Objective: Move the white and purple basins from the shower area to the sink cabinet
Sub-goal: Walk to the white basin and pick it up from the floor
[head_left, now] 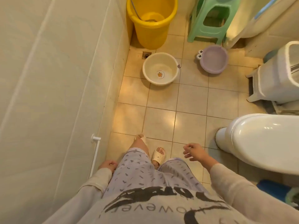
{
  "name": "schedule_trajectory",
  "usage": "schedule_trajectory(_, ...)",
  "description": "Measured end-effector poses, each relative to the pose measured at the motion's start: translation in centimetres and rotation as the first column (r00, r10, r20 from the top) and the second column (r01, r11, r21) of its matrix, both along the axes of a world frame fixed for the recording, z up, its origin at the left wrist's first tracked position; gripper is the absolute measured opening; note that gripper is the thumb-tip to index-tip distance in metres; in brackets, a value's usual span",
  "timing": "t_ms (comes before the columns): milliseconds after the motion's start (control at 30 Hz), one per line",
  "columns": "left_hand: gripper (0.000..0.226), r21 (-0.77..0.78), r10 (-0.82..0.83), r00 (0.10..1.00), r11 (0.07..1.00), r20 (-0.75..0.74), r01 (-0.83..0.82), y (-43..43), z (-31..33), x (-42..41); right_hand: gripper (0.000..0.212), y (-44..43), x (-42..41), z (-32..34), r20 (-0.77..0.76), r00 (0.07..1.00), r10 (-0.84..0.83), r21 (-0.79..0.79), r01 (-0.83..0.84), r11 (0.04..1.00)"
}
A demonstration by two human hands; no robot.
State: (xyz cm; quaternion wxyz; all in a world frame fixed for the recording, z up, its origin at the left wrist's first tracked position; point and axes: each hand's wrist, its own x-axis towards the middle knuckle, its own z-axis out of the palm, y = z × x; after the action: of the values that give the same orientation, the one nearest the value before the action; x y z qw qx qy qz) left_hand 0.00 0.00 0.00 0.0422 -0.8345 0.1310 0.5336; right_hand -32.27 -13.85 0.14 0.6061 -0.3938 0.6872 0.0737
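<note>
A white basin [160, 68] with a small orange figure on its bottom stands empty on the tiled floor near a floor drain. To its right sits a purple basin [213, 61] with two cartoon eyes on its rim, also empty. My left hand [108, 164] hangs curled by my left hip, holding nothing. Lower right of centre, my right hand [195, 151] hovers over the floor with fingers loosely apart and empty. Both hands are far from the basins, which lie ahead of my feet.
A yellow bucket [151, 21] stands behind the white basin by the left wall. A green plastic stool [212, 18] is behind the purple basin. A white lidded bin [278, 75] and the toilet [262, 139] line the right side.
</note>
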Motion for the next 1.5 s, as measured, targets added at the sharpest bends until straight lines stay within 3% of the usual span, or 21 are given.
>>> schedule_trajectory(100, 0.017, -0.006, 0.121, 0.993, 0.993, -0.004, -0.121, -1.2, -0.7, 0.2, 0.016, -3.0, 0.2, -0.2, -0.009, 1.000, 0.002, -0.026, -0.003, 1.000)
schedule_trajectory(367, 0.016, -0.037, 0.120, 0.993, 0.992, 0.007, -0.120, -10.7, -2.4, 2.9, 0.017, -8.8, 0.7, -1.1, -0.073, 0.997, -0.020, 0.028, 0.022, 0.999)
schedule_trajectory(700, 0.023, -0.113, -0.105, 0.994, 0.988, -0.020, 0.102, -29.9, -0.9, 5.9, 0.020, -16.1, 0.8, -2.0, -0.182, 0.947, -0.265, 0.077, 0.282, 0.956)
schedule_trajectory(833, 0.009, -0.154, -0.162, 0.987, 0.975, -0.010, 0.159, -36.4, -0.2, 7.7, 0.022, -19.4, 1.0, -2.2, -0.186, 0.937, -0.295, 0.101, 0.316, 0.943)
schedule_trajectory(1033, 0.018, -0.166, -0.132, 0.991, 0.978, -0.014, 0.128, -41.9, -0.7, 9.0, 0.028, -26.0, 1.6, -2.5, -0.177, 0.957, -0.232, 0.117, 0.254, 0.960)
schedule_trajectory(1300, 0.019, -0.005, 0.071, 0.997, 0.997, -0.028, -0.071, -42.9, -0.9, 5.6, 0.027, -40.6, 2.0, -2.4, -0.083, 0.990, -0.114, 0.033, 0.117, 0.993)
schedule_trajectory(1500, 0.030, -0.030, 0.154, 0.988, 0.988, -0.026, -0.155, -46.4, -1.7, 4.2, 0.019, -48.9, 1.5, -2.5, -0.062, 0.998, -0.016, -0.015, 0.015, 1.000)
